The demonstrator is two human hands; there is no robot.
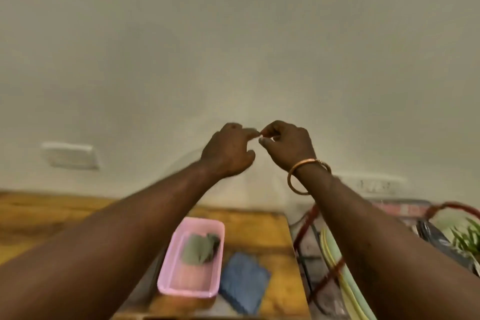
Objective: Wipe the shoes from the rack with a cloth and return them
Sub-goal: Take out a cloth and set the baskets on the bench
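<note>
Plain cream wall (233, 34) up top, wooden counter (259, 228) along the bottom. Both hands are up in front of the wall, fingertips meeting. The left hand (228, 153) and right hand (288, 140) both have curled fingers, but it's blurry, so I honestly can't tell if they're pinching something tiny or nothing at all.

A blue cloth (244, 283) lies flat on the counter, just beside a pink tray (168, 254) with a crumpled grey-green cloth (200, 248) inside. The red-framed rack (306, 221) sits off the counter's right end. There's something pale green (337, 260) in it, could be footwear, can't say for sure.

My guess is no wiping is underway yet. I'd grab one cloth first, bunch it so it fills the palm, then lift a shoe out with the free hand and hold it over the counter while wiping.
</note>
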